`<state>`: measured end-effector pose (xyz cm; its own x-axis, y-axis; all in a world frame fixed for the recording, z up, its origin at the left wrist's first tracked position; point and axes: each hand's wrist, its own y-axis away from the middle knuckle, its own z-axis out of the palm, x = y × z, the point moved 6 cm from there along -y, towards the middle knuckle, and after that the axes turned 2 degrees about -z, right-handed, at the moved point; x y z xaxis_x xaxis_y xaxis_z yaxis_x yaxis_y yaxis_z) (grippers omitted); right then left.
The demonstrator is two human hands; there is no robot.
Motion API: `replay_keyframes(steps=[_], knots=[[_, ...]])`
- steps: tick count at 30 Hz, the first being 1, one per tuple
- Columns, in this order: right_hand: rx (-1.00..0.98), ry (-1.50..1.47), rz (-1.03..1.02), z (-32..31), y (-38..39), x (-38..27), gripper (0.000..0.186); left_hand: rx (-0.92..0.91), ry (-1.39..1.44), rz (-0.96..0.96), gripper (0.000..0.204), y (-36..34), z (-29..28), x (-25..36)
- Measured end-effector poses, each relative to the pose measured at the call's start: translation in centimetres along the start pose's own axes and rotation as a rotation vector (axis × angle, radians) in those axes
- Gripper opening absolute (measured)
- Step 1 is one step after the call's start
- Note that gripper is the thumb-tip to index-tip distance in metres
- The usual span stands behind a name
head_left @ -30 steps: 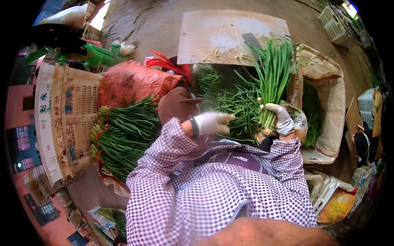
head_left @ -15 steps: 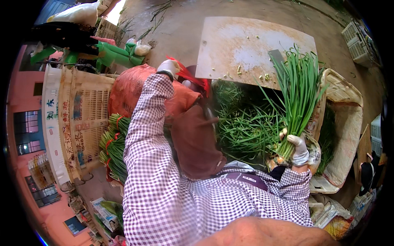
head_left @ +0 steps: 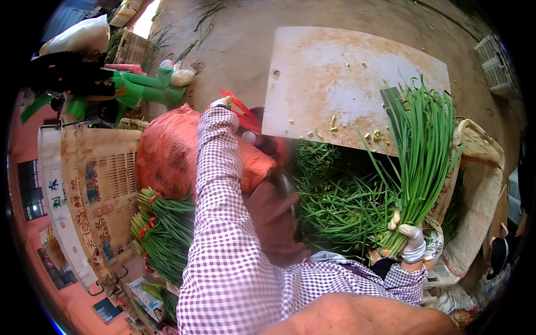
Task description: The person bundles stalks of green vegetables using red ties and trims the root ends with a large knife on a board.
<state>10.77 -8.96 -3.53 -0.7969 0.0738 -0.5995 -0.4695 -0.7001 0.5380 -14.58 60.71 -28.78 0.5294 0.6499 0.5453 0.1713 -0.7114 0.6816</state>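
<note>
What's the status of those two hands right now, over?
Left hand at the red strips, grip unclear. Right hand gripping the green bunch near its base. Left sleeve partly hiding the orange sack.

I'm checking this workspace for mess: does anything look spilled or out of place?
Yes, mildly. Pale cut bits lie scattered over the brown-stained white board, and loose green leaves lie on the floor beyond, away from the bunch in the right hand. Both look like stray trimmings, though that's a guess.
</note>
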Motion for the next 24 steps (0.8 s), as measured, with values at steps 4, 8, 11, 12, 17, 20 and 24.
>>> replay_keyframes(steps=[4, 8, 11, 12, 17, 20, 24], knots=[[-0.025, 0.221, -0.047, 1.7, -1.0, -1.5, 0.045, 0.011, 0.142, 0.053, 0.015, -0.9, -0.6, 2.0], [-0.147, 0.497, -0.105, 3.7, -5.2, -4.6, 0.051, 0.035, -0.024, 0.236, 0.015, 6.2, -1.6, 8.7], [-0.177, 0.691, -0.248, 7.2, -12.0, -7.1, 0.059, 0.140, 0.018, 0.544, 0.009, 12.8, -6.7, 11.3], [-0.207, 0.694, -0.334, 8.6, -14.0, -7.7, 0.063, 0.158, 0.111, 0.645, 0.007, 15.5, -7.5, 12.4], [-0.110, 1.914, -0.176, 6.1, -21.7, -6.7, 0.062, 0.011, 0.361, 1.010, 0.006, 32.5, -7.4, 15.2], [-0.394, 2.321, -0.002, 7.9, -15.1, -6.7, 0.042, -0.202, 0.328, 1.204, 0.011, 37.0, -5.7, 13.7], [-0.515, 2.459, 0.052, 8.9, -4.4, -10.5, 0.030, -0.835, 0.659, 0.919, 0.011, 41.0, 1.6, 9.8]])
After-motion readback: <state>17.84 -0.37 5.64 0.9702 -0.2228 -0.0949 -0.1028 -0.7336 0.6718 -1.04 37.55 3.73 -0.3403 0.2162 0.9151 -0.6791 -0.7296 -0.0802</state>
